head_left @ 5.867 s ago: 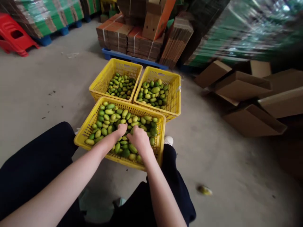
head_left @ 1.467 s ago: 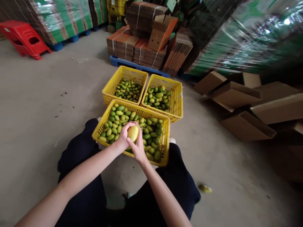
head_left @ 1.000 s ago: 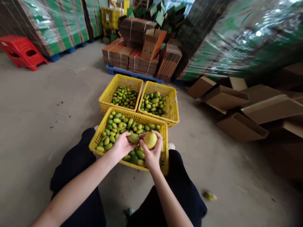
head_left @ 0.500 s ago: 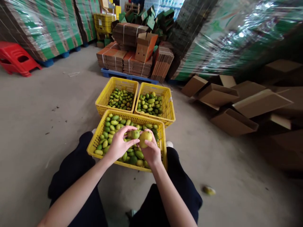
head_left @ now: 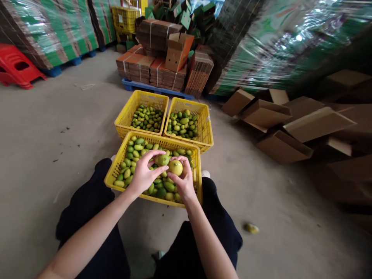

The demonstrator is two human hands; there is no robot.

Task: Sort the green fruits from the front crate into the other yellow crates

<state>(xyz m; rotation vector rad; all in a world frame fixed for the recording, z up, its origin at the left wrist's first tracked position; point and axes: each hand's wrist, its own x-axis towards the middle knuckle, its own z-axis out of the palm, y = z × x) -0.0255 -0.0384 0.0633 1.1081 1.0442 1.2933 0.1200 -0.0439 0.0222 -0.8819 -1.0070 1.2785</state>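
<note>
fwiw L hand (head_left: 142,174) just turned its green fruit (head_left: 163,160) from side-on to end-on, gripped just beside the yellow fruit (head_left: 175,167) R hand (head_left: 186,183) grasps, both up over the near yellow crate (head_left: 198,174), so imo both ends are viewable together rn, neither put down yet.

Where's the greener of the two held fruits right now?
In the head view, the green fruit is near the centre in the left hand, just left of the yellow fruit in the right hand, over the front crate.
</note>
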